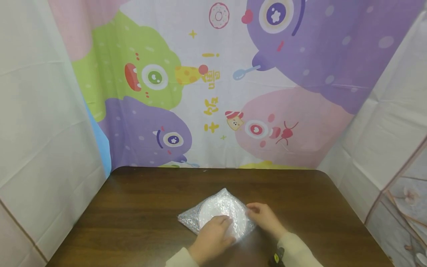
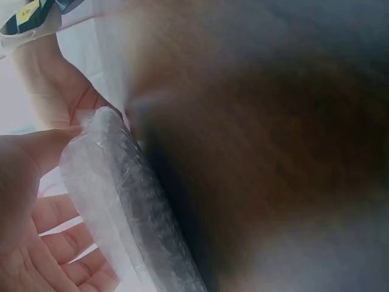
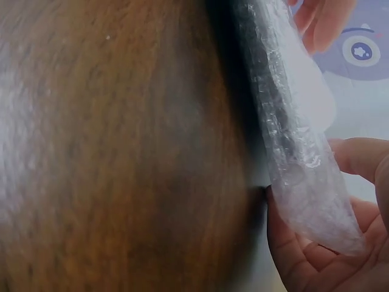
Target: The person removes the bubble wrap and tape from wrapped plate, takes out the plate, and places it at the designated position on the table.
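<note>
A round white object, plate-like in outline (image 1: 213,207), lies flat inside clear bubble wrap (image 1: 188,217) on the brown table. The wrap's corners stick out past the round shape. My left hand (image 1: 213,235) rests on top of the wrapped object, near its front, with the fingers laid across it. At the right side my right hand (image 1: 265,217) pinches the edge of the wrap. In the right wrist view the thumb is above the bubble wrap (image 3: 304,176) and the fingers are beneath it. The left wrist view shows the wrapped edge (image 2: 121,188) side-on beside my left fingers.
The dark wood table (image 1: 140,207) extends around the package. Behind its far edge hangs a curtain (image 1: 207,148) with cartoon monsters. Pale curtains (image 1: 43,129) hang at the left and right. A dark band with a yellow patch (image 1: 276,257) is on the right wrist.
</note>
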Motion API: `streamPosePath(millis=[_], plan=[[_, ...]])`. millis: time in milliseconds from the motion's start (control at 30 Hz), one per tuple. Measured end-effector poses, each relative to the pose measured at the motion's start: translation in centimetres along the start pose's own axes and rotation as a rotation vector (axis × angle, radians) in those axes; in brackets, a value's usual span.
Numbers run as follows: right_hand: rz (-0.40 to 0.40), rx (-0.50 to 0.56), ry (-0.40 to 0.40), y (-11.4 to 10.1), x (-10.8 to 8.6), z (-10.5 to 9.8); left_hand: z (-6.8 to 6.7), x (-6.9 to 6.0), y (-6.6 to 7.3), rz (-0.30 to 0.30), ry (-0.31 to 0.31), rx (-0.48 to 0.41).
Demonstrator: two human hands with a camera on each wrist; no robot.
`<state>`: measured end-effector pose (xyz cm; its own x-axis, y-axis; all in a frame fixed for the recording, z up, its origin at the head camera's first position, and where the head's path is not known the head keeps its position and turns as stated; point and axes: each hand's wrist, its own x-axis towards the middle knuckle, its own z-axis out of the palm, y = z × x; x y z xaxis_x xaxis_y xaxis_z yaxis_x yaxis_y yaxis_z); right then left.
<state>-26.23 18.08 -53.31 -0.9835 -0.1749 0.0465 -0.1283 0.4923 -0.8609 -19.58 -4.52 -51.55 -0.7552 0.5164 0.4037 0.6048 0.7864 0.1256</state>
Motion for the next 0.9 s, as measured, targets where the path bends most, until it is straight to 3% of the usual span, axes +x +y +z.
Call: streamPosePath(millis=[533,733,900], plan=[[0.066,0.044,0.016,0.19,-0.29,0.53,0.40,0.49,0.36,-0.008,0.029,0.065],[0.074,0.030,0.037,0.38,-0.20,0.73,0.31,0.72,0.55,-0.042,0.008,0.048],[0.059,0.019,0.044,0.50,-0.09,0.74,0.08,0.83,0.61,-0.036,0.014,0.033]])
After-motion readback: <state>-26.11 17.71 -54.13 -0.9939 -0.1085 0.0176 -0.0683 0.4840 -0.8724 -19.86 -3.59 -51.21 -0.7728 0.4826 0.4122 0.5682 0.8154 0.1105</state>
